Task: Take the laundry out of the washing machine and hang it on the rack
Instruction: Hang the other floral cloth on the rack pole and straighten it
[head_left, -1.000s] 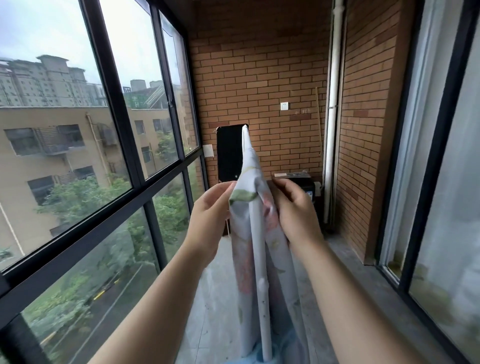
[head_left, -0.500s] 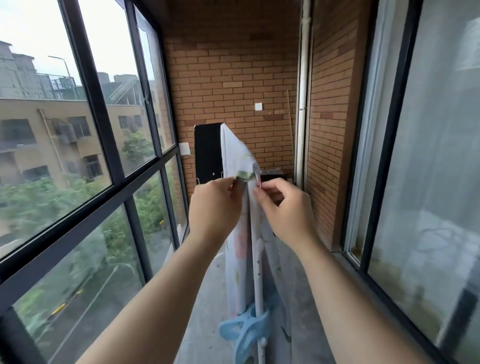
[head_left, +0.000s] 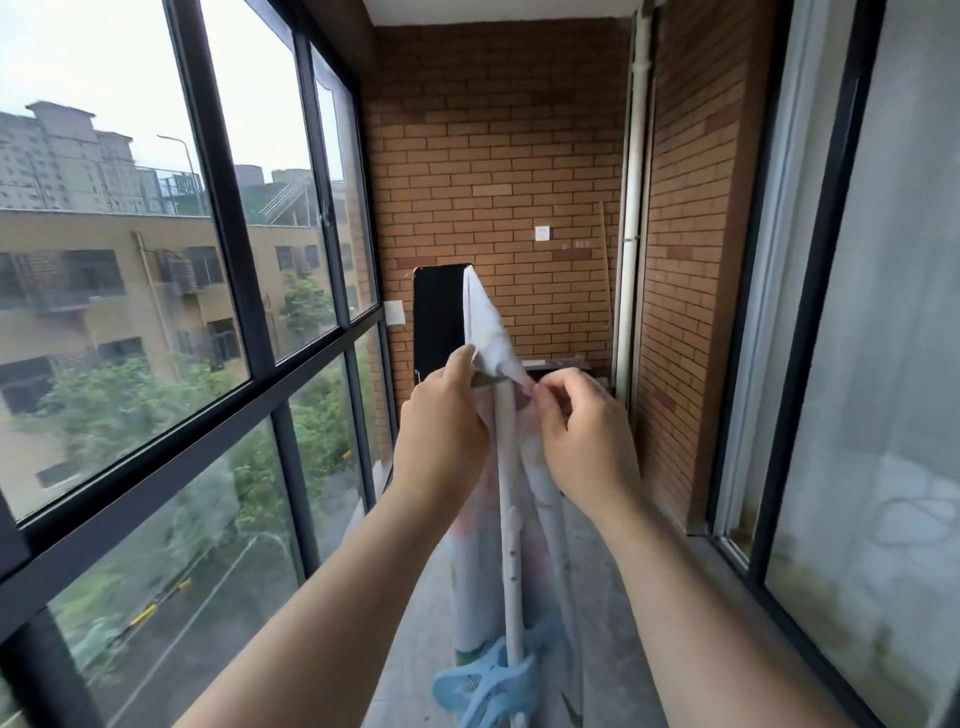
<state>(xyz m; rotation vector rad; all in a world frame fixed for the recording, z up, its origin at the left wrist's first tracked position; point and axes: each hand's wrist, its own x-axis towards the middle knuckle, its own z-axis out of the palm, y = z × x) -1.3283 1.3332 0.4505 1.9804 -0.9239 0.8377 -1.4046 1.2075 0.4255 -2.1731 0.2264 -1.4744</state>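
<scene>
Now both hands work farther along the rail (head_left: 506, 467) than a second ago, beyond the blue clip (head_left: 488, 686). Left hand (head_left: 447, 436) and right hand (head_left: 582, 441) each pinch the sheet (head_left: 491, 332), which lies draped over the rail. Judged: smoothing continues, and this piece is nearly hung.

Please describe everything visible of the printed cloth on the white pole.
The printed cloth is white fabric with faint pink and green patterns. It lies folded over the white pole, hanging down both sides, its far end peaked. The left hand holds it at the fold; the right hand pinches it. A blue clip sits at its near end.
</scene>
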